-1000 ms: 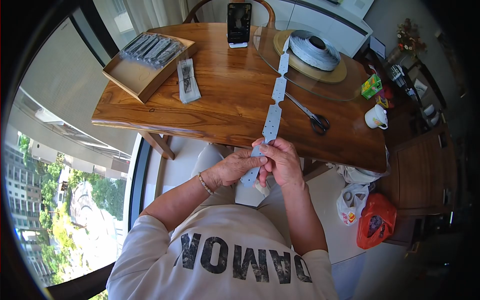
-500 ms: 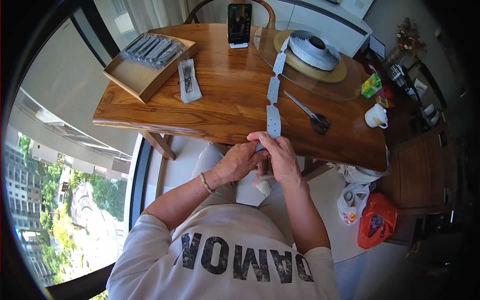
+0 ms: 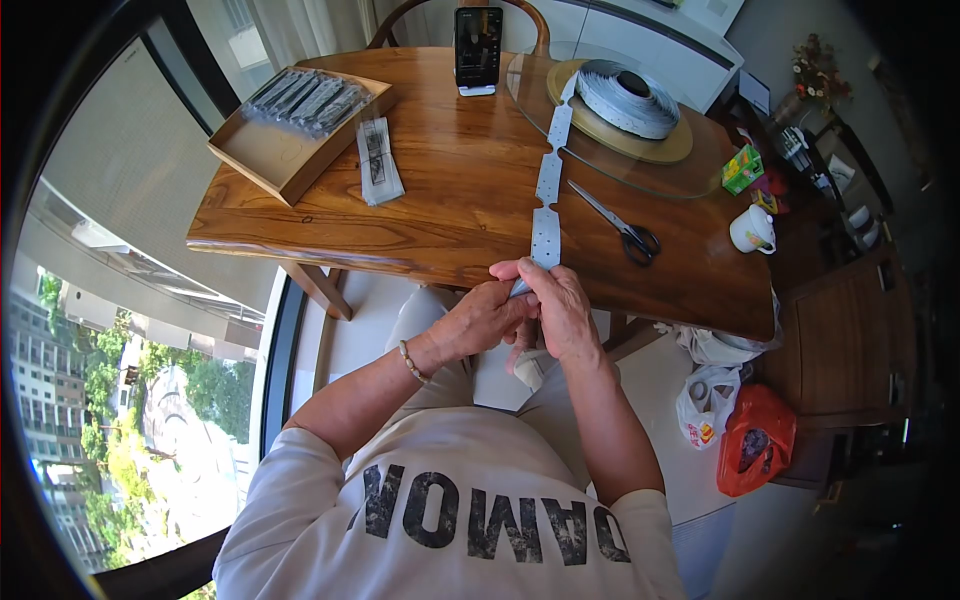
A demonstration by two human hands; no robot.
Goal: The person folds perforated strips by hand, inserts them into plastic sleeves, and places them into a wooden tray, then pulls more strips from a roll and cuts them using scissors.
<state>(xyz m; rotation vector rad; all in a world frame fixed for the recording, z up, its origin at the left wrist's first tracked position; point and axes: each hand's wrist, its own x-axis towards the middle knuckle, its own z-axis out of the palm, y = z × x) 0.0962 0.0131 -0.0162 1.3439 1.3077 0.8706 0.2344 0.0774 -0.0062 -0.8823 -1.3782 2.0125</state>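
A pale, dotted strip with notched segments (image 3: 548, 180) runs from a large coiled roll (image 3: 625, 100) across the tabletop to the near edge. There both hands are closed on its end, just in front of the table. My left hand (image 3: 485, 322), with a beaded bracelet at the wrist, pinches the folded end. Close against it, my right hand (image 3: 560, 308) grips the strip with thumb and fingers. Part of the strip is hidden between the hands. Right of the strip lie scissors (image 3: 622, 230) with dark handles.
A shallow wooden box (image 3: 250, 150) holds several clear-wrapped packets. Beside it lie flat plastic sleeves (image 3: 379, 165). A phone (image 3: 478, 48) stands at the back. The roll rests on a round board (image 3: 680, 150). A white lidded cup (image 3: 750, 232) and green carton (image 3: 742, 170) stand at right.
Both hands stay together at the table edge; the fingers have shifted slightly. The near part of the strip has moved a little to the left.
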